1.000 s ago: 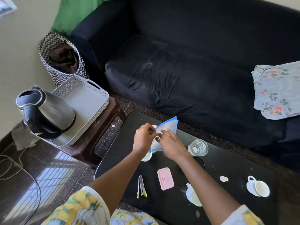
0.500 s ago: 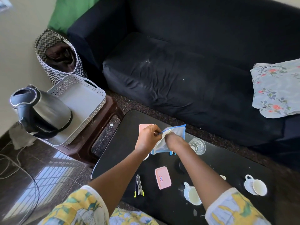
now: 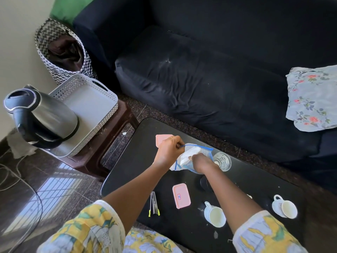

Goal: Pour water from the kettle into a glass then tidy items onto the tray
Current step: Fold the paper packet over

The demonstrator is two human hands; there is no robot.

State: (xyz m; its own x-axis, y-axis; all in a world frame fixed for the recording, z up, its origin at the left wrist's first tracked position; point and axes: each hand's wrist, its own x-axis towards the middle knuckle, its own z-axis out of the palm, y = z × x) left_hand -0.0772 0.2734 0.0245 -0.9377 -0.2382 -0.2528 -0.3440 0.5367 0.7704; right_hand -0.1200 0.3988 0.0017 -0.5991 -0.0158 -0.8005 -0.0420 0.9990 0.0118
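Near table edge: two white ceramic cups [image 3: 214,216] are stood.
Left hand [image 3: 168,151]: fingers are pinched on the blue-rimmed clear plastic bag [image 3: 193,154].
Right hand [image 3: 200,161]: pushed into the bag; finger state cannot be told.
Clear drinking glass [image 3: 222,161]: stood just beside the bag.
Steel kettle [image 3: 42,115]: rested in the grey perforated tray [image 3: 91,105].

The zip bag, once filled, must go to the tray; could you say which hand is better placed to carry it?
Probably the left hand: it pinches the zip bag rim on the tray side, while the right hand is pushed inside.
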